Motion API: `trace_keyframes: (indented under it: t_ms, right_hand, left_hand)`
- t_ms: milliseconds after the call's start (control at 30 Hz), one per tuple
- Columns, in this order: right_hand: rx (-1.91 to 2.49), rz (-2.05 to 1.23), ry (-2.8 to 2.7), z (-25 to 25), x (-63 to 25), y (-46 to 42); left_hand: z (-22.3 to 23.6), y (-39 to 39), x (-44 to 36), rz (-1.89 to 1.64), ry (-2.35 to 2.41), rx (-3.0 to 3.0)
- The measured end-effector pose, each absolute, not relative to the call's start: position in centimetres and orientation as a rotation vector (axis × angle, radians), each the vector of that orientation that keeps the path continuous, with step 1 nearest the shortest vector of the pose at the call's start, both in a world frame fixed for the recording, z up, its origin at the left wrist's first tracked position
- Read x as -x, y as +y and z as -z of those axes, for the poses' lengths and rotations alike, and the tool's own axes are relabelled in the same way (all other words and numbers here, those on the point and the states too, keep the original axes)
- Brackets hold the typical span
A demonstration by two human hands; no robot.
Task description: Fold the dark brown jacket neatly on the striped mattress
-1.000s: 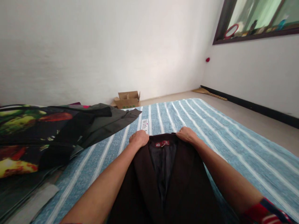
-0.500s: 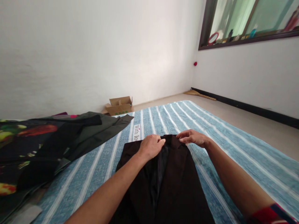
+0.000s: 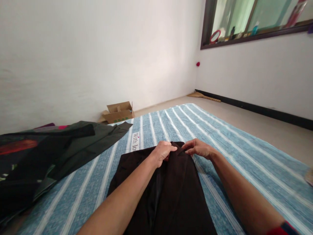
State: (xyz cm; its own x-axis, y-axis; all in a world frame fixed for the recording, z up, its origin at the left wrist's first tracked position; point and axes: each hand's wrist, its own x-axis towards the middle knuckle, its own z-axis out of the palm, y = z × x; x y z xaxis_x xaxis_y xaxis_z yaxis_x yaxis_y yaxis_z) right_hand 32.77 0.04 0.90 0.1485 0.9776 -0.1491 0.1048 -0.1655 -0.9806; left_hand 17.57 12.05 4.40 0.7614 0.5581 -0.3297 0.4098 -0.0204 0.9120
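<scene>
A black suit jacket [image 3: 182, 192] lies on the blue-and-white striped bedspread [image 3: 156, 130], its front opening running lengthwise and a dark lining showing inside. My left hand [image 3: 163, 153] pinches the edge of a lapel close to the collar, thumb on top, with some fingers tucked beneath the cloth. On the other side of that lapel, my right hand [image 3: 199, 148] has thumb and fingertips closed on the collar corner. Both hands are at the far end of the jacket, a short distance apart.
To the left lies a pile of dark clothes [image 3: 73, 143], grey-green and patterned. An open cardboard box [image 3: 119, 112] stands beyond the bed by the wall. A broom [image 3: 204, 96] rests on the floor along the right wall, below a window [image 3: 244, 23] with small items on its sill.
My left hand has shifted slightly along the lapel and now grips its edge, the lapel lying flatter. My right hand stays at the collar. The view has turned a little to the right.
</scene>
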Motion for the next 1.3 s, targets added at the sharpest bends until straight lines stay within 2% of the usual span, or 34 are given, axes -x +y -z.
trace_keyframes:
  t_ms: [600,967,1300]
  right_hand:
    - [1.588,-0.916,-1.075,-0.4,-31.5,1.3]
    - [1.509,-0.901,-0.972,0.2,-32.2,1.5]
    - [1.645,-0.797,-1.142,0.9,-31.5,2.0]
  left_hand:
    - [-2.8,12.5,-17.1,-0.186,0.661,-1.264]
    - [-3.6,12.6,-16.4,-0.137,0.599,-1.219]
    - [-3.5,12.6,-16.6,-0.145,0.603,-1.280]
